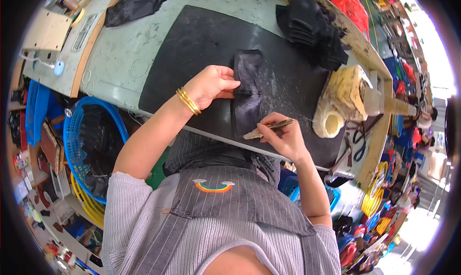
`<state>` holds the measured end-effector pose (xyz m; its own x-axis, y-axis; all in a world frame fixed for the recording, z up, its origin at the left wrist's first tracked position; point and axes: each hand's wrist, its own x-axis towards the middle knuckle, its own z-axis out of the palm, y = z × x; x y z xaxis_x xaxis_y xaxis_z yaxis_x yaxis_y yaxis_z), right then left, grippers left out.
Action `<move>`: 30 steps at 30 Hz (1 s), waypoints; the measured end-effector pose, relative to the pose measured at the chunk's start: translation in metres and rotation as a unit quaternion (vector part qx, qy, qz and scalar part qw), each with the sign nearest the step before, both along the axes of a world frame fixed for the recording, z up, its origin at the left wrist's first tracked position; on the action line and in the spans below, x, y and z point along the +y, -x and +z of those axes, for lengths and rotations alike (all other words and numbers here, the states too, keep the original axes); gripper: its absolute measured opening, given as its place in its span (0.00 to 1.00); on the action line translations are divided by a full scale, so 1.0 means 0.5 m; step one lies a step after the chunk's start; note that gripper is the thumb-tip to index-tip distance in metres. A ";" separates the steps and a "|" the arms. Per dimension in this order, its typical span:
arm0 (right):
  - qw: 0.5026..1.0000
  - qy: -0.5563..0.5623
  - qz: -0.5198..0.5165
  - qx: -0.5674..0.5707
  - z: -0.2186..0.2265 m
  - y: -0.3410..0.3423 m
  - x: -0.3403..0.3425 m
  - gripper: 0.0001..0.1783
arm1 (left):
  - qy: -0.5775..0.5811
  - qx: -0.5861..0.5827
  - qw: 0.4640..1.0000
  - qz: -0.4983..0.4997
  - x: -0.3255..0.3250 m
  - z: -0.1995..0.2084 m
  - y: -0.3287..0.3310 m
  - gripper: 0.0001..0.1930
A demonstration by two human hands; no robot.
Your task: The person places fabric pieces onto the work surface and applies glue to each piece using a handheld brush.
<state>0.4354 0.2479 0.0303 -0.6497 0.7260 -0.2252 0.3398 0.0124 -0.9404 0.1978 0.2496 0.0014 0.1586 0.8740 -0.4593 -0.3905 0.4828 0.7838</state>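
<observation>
A narrow black leather-like strip lies lengthwise on a large dark mat, with a seam or fold across its middle. My left hand is at the strip's left edge, thumb and fingers closed on that edge. Between the fingers of my right hand is a thin brush, its pale, flattened tip resting on the near end of the strip. To the right, a yellowish, glue-crusted container stands on the mat with its round opening toward me.
Black pieces are heaped at the back right. Another black piece lies at the back left. Scissors and a hammer rest at the right edge. A blue basket holding black pieces stands left of the table.
</observation>
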 end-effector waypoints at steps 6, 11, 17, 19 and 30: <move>0.893 -0.151 -0.417 0.070 0.096 -0.182 0.031 0.11 | -0.281 0.201 0.935 0.078 -0.011 0.166 0.010 0.07; 0.892 -0.096 -0.422 0.132 0.068 -0.231 0.059 0.11 | -0.499 0.502 0.707 -0.021 0.002 0.071 0.030 0.10; 0.988 -0.067 -0.105 0.095 0.069 0.097 0.145 0.15 | -0.608 0.609 0.503 -0.082 -0.061 -0.002 0.036 0.14; 0.983 -0.080 -0.127 0.109 0.008 0.179 0.180 0.15 | -0.613 0.617 0.484 -0.092 -0.052 -0.008 0.033 0.15; 0.996 -0.082 -0.006 0.028 -0.014 0.100 0.061 0.06 | -0.621 0.628 0.464 -0.073 -0.050 -0.037 0.046 0.10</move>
<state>0.3856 0.2784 0.0231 -0.6492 0.7577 -0.0666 0.2887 0.1644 -0.9432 0.1750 0.2245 -0.0169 0.5462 0.6111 0.5730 0.7163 -0.6953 0.0588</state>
